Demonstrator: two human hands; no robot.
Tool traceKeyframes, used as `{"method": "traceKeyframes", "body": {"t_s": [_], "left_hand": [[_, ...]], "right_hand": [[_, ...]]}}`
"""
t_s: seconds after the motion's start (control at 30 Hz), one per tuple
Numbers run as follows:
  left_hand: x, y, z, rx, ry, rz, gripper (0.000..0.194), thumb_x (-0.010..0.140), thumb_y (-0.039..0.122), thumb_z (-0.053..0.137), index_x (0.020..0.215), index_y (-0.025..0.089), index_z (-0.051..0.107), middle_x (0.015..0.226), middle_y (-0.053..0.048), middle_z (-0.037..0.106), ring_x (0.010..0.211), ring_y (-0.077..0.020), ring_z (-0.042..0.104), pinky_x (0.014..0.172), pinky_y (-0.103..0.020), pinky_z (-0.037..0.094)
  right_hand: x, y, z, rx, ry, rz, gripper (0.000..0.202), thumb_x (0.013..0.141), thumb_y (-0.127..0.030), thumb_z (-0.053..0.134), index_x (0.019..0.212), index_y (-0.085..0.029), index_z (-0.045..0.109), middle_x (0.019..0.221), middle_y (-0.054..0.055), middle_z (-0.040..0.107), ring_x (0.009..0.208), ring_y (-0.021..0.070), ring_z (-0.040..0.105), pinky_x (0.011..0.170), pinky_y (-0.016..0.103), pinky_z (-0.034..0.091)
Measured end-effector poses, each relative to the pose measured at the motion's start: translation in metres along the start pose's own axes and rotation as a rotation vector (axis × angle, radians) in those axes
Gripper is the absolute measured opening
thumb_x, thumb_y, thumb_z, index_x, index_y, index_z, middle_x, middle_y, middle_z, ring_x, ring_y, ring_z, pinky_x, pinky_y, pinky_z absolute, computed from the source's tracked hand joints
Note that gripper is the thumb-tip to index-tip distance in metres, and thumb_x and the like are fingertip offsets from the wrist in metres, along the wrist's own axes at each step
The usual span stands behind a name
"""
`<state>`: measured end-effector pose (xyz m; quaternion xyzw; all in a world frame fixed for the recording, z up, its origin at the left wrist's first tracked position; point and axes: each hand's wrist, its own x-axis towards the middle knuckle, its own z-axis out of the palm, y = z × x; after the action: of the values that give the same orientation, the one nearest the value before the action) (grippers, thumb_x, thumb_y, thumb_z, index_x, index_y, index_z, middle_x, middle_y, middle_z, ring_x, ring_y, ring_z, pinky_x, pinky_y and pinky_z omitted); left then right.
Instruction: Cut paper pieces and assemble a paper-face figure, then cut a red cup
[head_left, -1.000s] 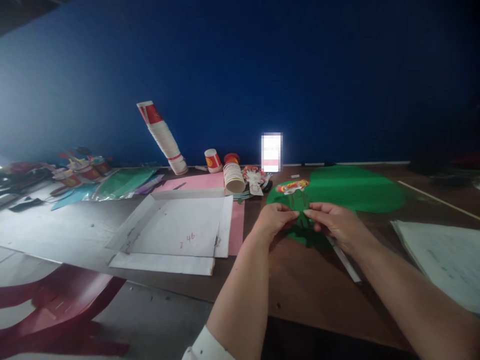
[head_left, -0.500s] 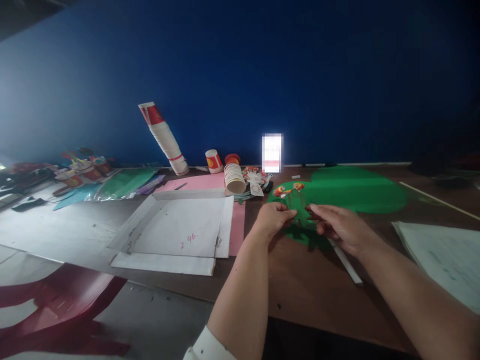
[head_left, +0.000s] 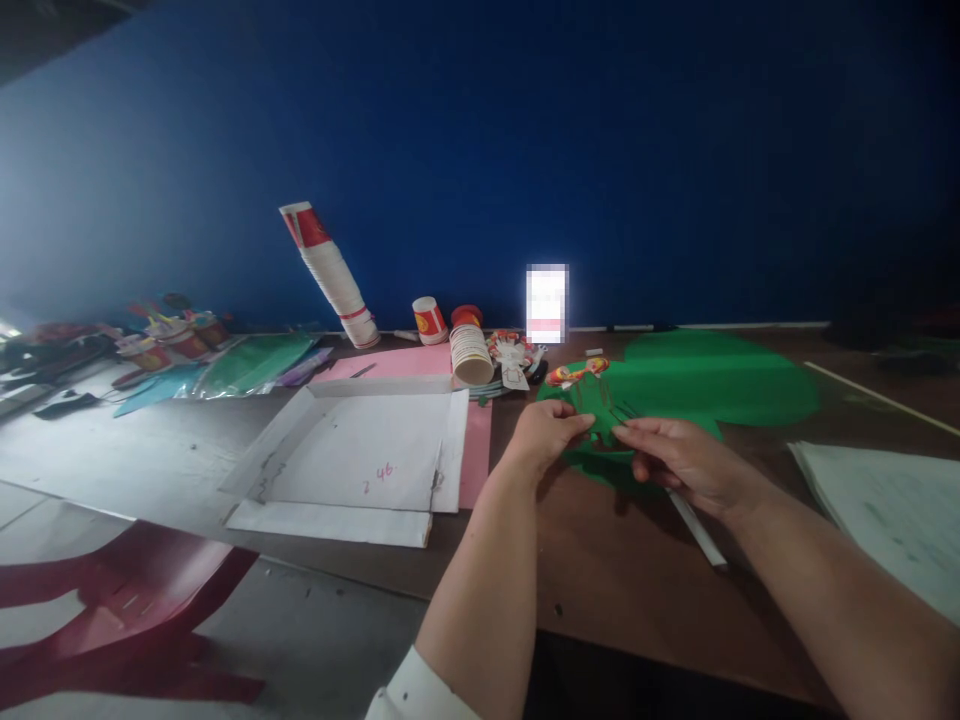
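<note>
Between my two hands is a small craft piece [head_left: 577, 374] with red, yellow and white tops and thin brown legs or strings below. My left hand [head_left: 553, 436] pinches its lower left part between thumb and fingers. On the other side, my right hand [head_left: 671, 455] closes thumb and fingertips at its lower right, where thin dark strands show. The exact bits pinched are too small to make out. Green sheet material [head_left: 720, 378] lies under and behind the piece. A white strip [head_left: 697, 530] rests on the brown table [head_left: 622, 590] by my right hand.
A white box lid [head_left: 337, 450] lies left on pink paper [head_left: 477, 450]. Behind stand a tall leaning cup stack [head_left: 334, 280], a single cup [head_left: 430, 321] and a lying stack [head_left: 471, 355]. Papers [head_left: 885, 510] are at right, a red chair [head_left: 127, 610] lower left.
The craft piece's two coloured tops have come closer together and tilted. My right hand has shifted slightly down, and dark strands now show above its fingertips.
</note>
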<state>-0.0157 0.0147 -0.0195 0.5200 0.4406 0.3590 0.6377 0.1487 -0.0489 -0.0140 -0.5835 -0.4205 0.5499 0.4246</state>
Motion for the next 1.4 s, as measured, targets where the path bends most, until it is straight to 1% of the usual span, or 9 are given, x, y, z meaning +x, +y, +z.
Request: {"method": "traceKeyframes", "body": {"t_s": [0.27,0.47,0.67,0.9,0.97,1.07,1.13,1.27,1.4], "left_hand": [[-0.001,0.002,0.000,-0.003,-0.010,0.006,0.018,0.074,0.018,0.072,0.065,0.014,0.057,0.057,0.002,0.055,0.054,-0.0078,0.053,0.056,-0.021,0.040],[-0.001,0.002,0.001,0.013,-0.015,0.012,0.022,0.072,0.021,0.075,0.062,0.014,0.057,0.056,0.002,0.055,0.053,-0.0078,0.052,0.057,-0.021,0.041],[0.003,-0.005,0.001,0.067,-0.053,0.073,0.020,0.074,0.022,0.073,0.065,0.014,0.057,0.057,0.002,0.055,0.053,-0.0075,0.050,0.058,-0.022,0.041],[0.003,-0.005,0.000,0.116,-0.046,0.081,0.019,0.074,0.024,0.072,0.065,0.014,0.058,0.058,0.002,0.056,0.052,-0.0073,0.049,0.055,-0.021,0.038],[0.002,-0.004,-0.001,0.124,-0.036,0.089,0.020,0.074,0.024,0.072,0.064,0.014,0.057,0.057,0.002,0.055,0.053,-0.0077,0.049,0.055,-0.022,0.038],[0.002,-0.004,-0.002,0.123,-0.014,0.089,0.021,0.074,0.025,0.072,0.064,0.015,0.057,0.057,0.002,0.056,0.052,-0.0082,0.050,0.055,-0.022,0.039],[0.002,-0.002,-0.002,0.107,0.003,0.075,0.021,0.075,0.024,0.072,0.064,0.015,0.056,0.057,0.001,0.056,0.052,-0.0084,0.050,0.055,-0.022,0.039],[0.000,0.002,-0.001,0.050,0.013,0.052,0.022,0.076,0.020,0.071,0.062,0.015,0.054,0.056,0.001,0.055,0.054,-0.0092,0.054,0.055,-0.022,0.040],[-0.001,0.005,0.001,-0.001,0.040,0.030,0.023,0.077,0.016,0.070,0.061,0.015,0.053,0.056,0.002,0.052,0.056,-0.0096,0.057,0.056,-0.021,0.041]], "right_hand": [[0.003,0.001,0.000,-0.043,0.013,0.018,0.038,0.059,-0.049,0.082,0.071,-0.016,0.069,0.042,-0.001,0.056,0.035,0.0051,0.035,0.034,0.019,0.012],[0.002,-0.001,0.002,-0.035,0.040,0.023,0.037,0.055,-0.045,0.085,0.070,-0.016,0.069,0.050,0.002,0.062,0.037,0.0054,0.041,0.034,0.019,0.014],[0.003,0.000,0.006,-0.069,0.083,-0.002,0.033,0.057,-0.042,0.085,0.068,-0.016,0.069,0.058,0.004,0.067,0.041,0.0070,0.047,0.033,0.019,0.018],[0.004,0.003,0.004,-0.137,0.091,-0.014,0.037,0.060,-0.049,0.083,0.069,-0.016,0.069,0.044,0.000,0.059,0.032,0.0038,0.033,0.031,0.019,0.018],[0.003,0.003,0.003,-0.134,0.068,-0.019,0.037,0.064,-0.052,0.080,0.071,-0.016,0.070,0.050,0.002,0.063,0.034,0.0051,0.038,0.031,0.019,0.020],[0.002,0.002,0.001,-0.042,0.016,-0.013,0.037,0.072,-0.053,0.074,0.074,-0.016,0.070,0.073,0.010,0.073,0.042,0.0083,0.051,0.031,0.018,0.024],[0.001,0.000,0.000,0.045,-0.006,0.011,0.033,0.075,-0.050,0.072,0.075,-0.017,0.069,0.085,0.013,0.075,0.045,0.0093,0.054,0.030,0.017,0.024],[0.000,-0.001,-0.006,0.107,-0.051,0.048,0.020,0.074,-0.035,0.074,0.073,-0.016,0.071,0.089,0.015,0.076,0.044,0.0071,0.052,0.030,0.015,0.025],[-0.001,-0.001,-0.010,0.158,-0.049,0.079,0.015,0.070,-0.025,0.077,0.081,-0.016,0.075,0.092,0.014,0.077,0.045,0.0067,0.054,0.031,0.013,0.029]]}}
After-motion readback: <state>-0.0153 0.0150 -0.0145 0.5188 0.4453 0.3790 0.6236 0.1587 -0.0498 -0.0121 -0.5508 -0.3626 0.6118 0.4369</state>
